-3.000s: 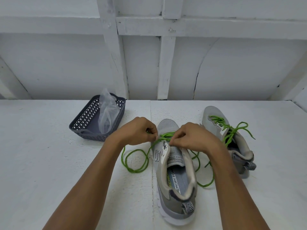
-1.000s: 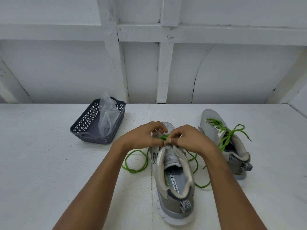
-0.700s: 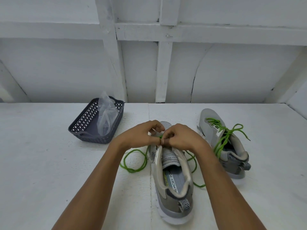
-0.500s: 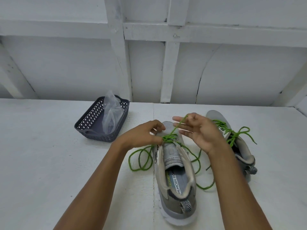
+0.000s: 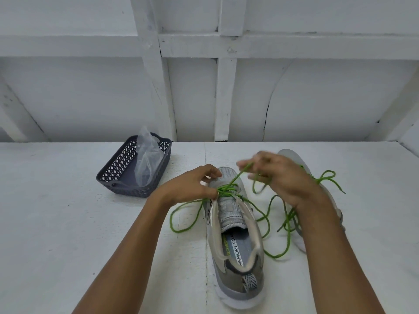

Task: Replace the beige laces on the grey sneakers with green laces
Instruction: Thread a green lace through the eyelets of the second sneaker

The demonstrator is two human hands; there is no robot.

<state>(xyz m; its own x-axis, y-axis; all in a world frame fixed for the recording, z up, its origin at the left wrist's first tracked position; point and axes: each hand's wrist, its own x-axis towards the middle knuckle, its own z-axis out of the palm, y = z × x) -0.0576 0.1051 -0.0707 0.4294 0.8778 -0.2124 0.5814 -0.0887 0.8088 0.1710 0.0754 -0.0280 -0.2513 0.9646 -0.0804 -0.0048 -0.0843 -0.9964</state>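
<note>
Head view: the left hand [image 5: 190, 189] has its fingers curled in a pinch on the green lace [image 5: 226, 189], right where it crosses the lowest eyelets of the near sneaker [image 5: 235, 241]. The right hand [image 5: 283, 180] is raised and blurred. A taut strand climbs from the eyelets up and to the right and ends among its fingers, so they have hold of it, though the exact grip cannot be made out.

The near sneaker lies lengthwise, toe beyond the left fingers and heel toward the person. The unlaced eyelets run back from those fingers along the tongue, so the left hand is the nearer one to them. Loose green loops trail on the table [image 5: 68, 223] to either side of the shoe.

The second sneaker [image 5: 292, 156], already wearing green, sits just behind the right hand. A basket [image 5: 118, 175] holding a plastic bag [image 5: 147, 164] stands well off beyond the left fingers.
</note>
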